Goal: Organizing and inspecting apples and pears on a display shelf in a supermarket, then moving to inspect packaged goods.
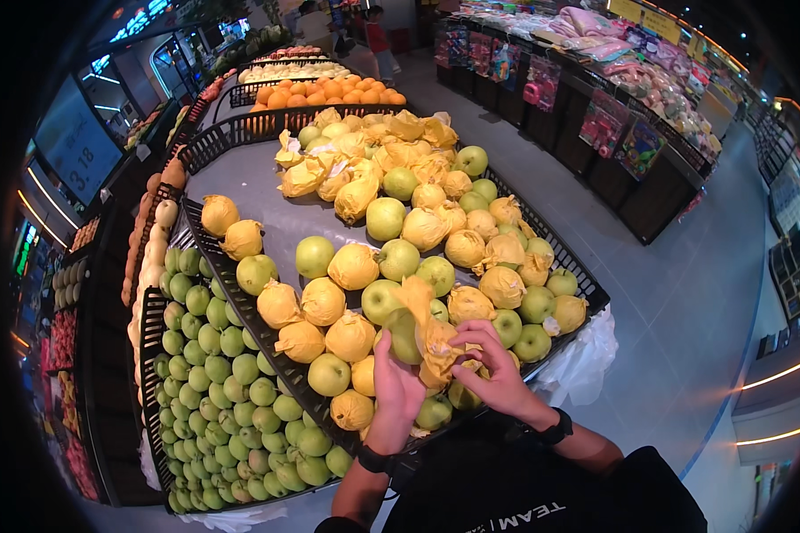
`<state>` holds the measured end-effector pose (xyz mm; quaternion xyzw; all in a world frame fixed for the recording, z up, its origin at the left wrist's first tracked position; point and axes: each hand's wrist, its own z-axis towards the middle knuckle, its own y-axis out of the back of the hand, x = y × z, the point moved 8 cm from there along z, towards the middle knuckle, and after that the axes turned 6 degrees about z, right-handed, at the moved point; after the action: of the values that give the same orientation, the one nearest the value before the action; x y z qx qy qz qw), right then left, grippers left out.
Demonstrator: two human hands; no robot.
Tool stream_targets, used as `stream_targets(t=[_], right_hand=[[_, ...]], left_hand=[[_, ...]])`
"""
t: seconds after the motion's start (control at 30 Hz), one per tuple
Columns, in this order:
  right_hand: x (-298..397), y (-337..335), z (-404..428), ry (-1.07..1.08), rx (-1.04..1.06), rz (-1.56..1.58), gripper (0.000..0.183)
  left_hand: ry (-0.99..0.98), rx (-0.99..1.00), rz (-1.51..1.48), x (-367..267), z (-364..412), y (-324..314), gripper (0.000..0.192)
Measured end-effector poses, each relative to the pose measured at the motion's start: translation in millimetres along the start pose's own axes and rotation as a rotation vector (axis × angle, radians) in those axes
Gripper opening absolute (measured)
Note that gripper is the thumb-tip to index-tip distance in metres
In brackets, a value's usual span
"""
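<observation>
My left hand [397, 386] is wrapped around a round green pear [405, 334] above the near part of a black-rimmed display bin. Against the fruit's right side hangs a crumpled yellow paper wrapper [433, 333], pinched by the fingers of my right hand [490, 366]. The wrapper is partly off, so the pear's green skin shows. Below and around both hands lie bare green pears [329, 374] and others still in yellow paper [351, 336]. Loose crumpled wrappers [400, 150] are heaped at the bin's far end.
A slatted black rim [240, 320] bounds the bin. To the left, a lower bin holds rows of green fruit [240, 400]. Oranges [327, 93] sit beyond. White plastic [580, 360] hangs off the right corner. Across the aisle stands a merchandise counter [573, 126]; people [377, 40] are farther back.
</observation>
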<state>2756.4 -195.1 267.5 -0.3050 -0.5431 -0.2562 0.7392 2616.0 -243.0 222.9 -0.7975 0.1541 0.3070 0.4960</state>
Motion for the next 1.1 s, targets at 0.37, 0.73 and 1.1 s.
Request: stream_targets(t=[0.37, 0.73, 1.1], right_hand=[[8.9, -2.8, 0.3, 0.141, -0.082, -0.328, 0.068], [-23.6, -3.3, 1.6, -0.009, 0.040, -0.021, 0.101], [25.4, -22.7, 6.3, 0.243, 0.079, -0.422, 0.095]], left_hand=[[-0.485, 0.017, 0.837, -14.4, -16.6, -7.8, 0.052], [-0.946, 0.168, 1.296, -43.7, -45.3, -57.1, 0.076], [-0.088, 0.196, 0.336, 32.8, -13.1, 14.1, 0.110]])
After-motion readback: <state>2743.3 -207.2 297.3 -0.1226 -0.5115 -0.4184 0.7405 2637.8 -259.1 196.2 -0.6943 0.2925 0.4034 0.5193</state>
